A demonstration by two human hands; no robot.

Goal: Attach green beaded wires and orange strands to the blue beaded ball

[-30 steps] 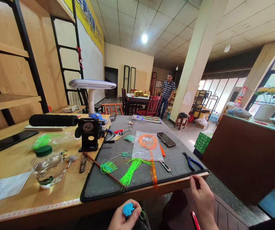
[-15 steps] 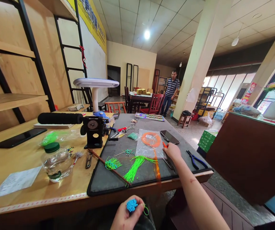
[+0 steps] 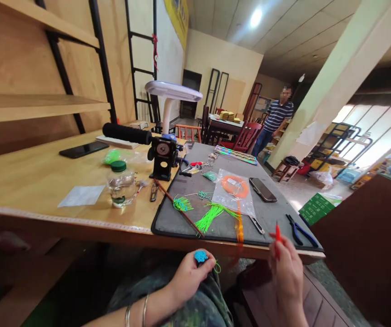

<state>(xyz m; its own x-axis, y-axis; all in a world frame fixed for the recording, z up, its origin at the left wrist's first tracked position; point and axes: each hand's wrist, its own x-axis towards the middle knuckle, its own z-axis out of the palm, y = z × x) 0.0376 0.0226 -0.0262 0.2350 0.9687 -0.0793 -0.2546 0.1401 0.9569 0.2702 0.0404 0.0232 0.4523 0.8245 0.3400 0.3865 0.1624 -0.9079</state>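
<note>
My left hand [image 3: 192, 277] is closed around a tight cluster of blue beads [image 3: 201, 256], held low in front of the table edge. A thin green cord [image 3: 218, 267] loops out beside its fingertips. My right hand [image 3: 289, 268] grips a slim red pointed tool [image 3: 278, 236], its thin dark tip upward, just off the table's front edge; its exact kind is unclear. Close by on the grey mat [image 3: 168, 220] lie blue-handled pliers [image 3: 301, 230] and a small metal snip-like tool [image 3: 257, 225]. Bright green cords [image 3: 211, 217] and orange strands [image 3: 239, 225] lie nearer the middle.
A clear bag with an orange coil [image 3: 234, 187], a phone [image 3: 263, 189] and a brown stick [image 3: 190, 218] rest on the mat. Left of them stand a black clamp device [image 3: 163, 159] and a water bottle [image 3: 120, 186]. A person [image 3: 277, 116] stands in the background.
My right hand has lifted the red tool off the mat and drawn it back toward me, turning its tip upward. My left hand still holds the blue cluster. The view has shifted and tilted.
</note>
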